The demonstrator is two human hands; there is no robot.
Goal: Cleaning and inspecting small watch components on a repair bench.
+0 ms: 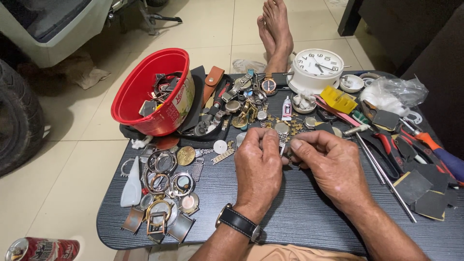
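The left hand (258, 162) and the right hand (328, 162) are close together over the middle of the dark surface (299, 217), and their fingertips meet around a very small metal piece (284, 151). Both hands are curled, with the thumbs and first fingers pinched on that little piece, so each hand is gripping it from its own side. The piece is so tiny and so covered by fingers that I cannot tell just what it is; only a bit of shiny silver peeks out between the fingertips. It looks like the fiddly work on it is in the middle, not finished, because the piece is held up off the surface and not put down with the others. A lot looks sorted already: a bunch of round watch cases and rings (162, 188) lies to the left, and a red bowl (152, 92) full of watch parts sits behind them. More watches and straps (241, 99) are heaped just past the hands. A white clock (316, 67) stands at the far side. On the right there are pliers with red handles (389, 147), a long thin metal rod (386, 181) and some dark square pads (420, 191), all lying untouched. The left wrist wears a watch with a black strap (239, 223).
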